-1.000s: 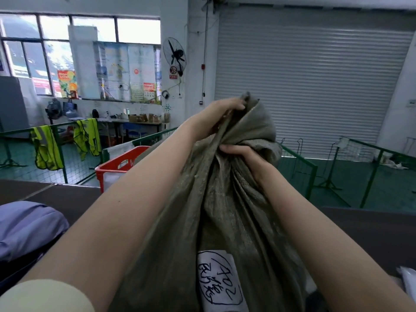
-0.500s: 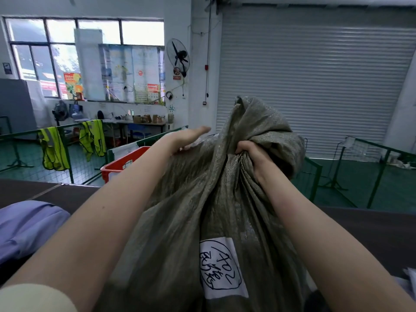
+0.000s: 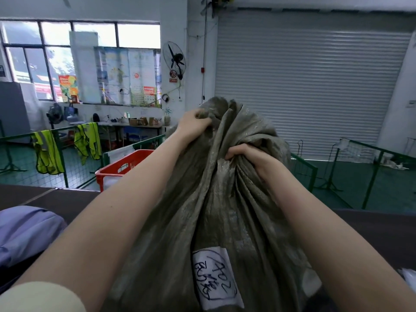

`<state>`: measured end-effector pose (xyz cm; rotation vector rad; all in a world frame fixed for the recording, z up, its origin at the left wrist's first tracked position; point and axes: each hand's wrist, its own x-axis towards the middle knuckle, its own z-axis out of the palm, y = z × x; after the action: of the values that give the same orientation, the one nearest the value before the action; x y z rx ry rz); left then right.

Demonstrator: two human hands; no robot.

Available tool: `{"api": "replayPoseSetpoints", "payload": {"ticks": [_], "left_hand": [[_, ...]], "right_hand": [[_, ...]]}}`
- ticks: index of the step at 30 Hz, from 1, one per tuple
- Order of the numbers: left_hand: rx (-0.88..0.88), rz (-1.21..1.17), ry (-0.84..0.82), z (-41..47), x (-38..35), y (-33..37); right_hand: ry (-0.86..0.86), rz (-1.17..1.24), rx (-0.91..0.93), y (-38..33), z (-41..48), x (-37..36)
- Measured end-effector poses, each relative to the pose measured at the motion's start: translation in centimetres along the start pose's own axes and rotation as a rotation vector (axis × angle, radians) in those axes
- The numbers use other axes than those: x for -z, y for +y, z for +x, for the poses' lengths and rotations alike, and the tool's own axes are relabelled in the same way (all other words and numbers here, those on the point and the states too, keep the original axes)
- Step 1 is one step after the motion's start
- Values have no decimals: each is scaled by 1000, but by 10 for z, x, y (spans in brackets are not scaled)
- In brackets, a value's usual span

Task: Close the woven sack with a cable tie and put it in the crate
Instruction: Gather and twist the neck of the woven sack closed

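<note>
A grey-green woven sack (image 3: 209, 212) stands upright right in front of me, with a white label (image 3: 216, 280) bearing handwritten marks low on its front. My left hand (image 3: 193, 124) grips the bunched fabric at the sack's top left. My right hand (image 3: 249, 156) clenches the gathered neck a little lower on the right. A red crate (image 3: 121, 165) sits behind the sack to the left, partly hidden by my left forearm. No cable tie shows in the head view.
The sack rests on a dark table (image 3: 56, 199). A purple bag (image 3: 24, 230) lies at the left edge. Green mesh fences (image 3: 304, 167) stand beyond the table, yellow vests (image 3: 47, 154) hang on the left one. A shutter door (image 3: 310, 86) fills the back wall.
My left hand let go of the sack's top, passed open across its left side, and now grips the top fabric again. My right hand stayed clenched on the neck.
</note>
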<state>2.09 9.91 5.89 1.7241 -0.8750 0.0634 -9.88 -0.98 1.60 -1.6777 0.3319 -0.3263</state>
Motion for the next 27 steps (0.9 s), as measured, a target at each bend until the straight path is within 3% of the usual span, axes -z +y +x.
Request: {"api": "replayPoseSetpoints", "payload": {"ticks": [4,7,9,13,15,19,21,24,25,27], "left_hand": [[-65,-233,1,4,2,17],[-212,-300,-56,3,-1,23],[-254,-249,-202,2,-6,29],[-156,-204,-562,-2,-16,39],[-155,-151,-501,1,-17,33],[-155,-173,-119,10,-5,13],[-76,-250,18,7,8,3],[118,-92,176,-2,25,-20],[209,-32,130,-8,29,-29],[407,-47,-171,-23,32,-39]], "right_hand": [[-171,-40,-35,-2,-3,1],[-166,-12,40,-4,5,-5],[-178,99,100,-4,8,-15],[-230,461,191,7,20,-38],[-155,532,214,12,28,-42],[-56,609,111,12,31,-38],[-25,617,104,13,31,-35],[-24,610,85,17,34,-34],[-27,610,98,17,33,-34],[-49,590,151,18,32,-31]]}}
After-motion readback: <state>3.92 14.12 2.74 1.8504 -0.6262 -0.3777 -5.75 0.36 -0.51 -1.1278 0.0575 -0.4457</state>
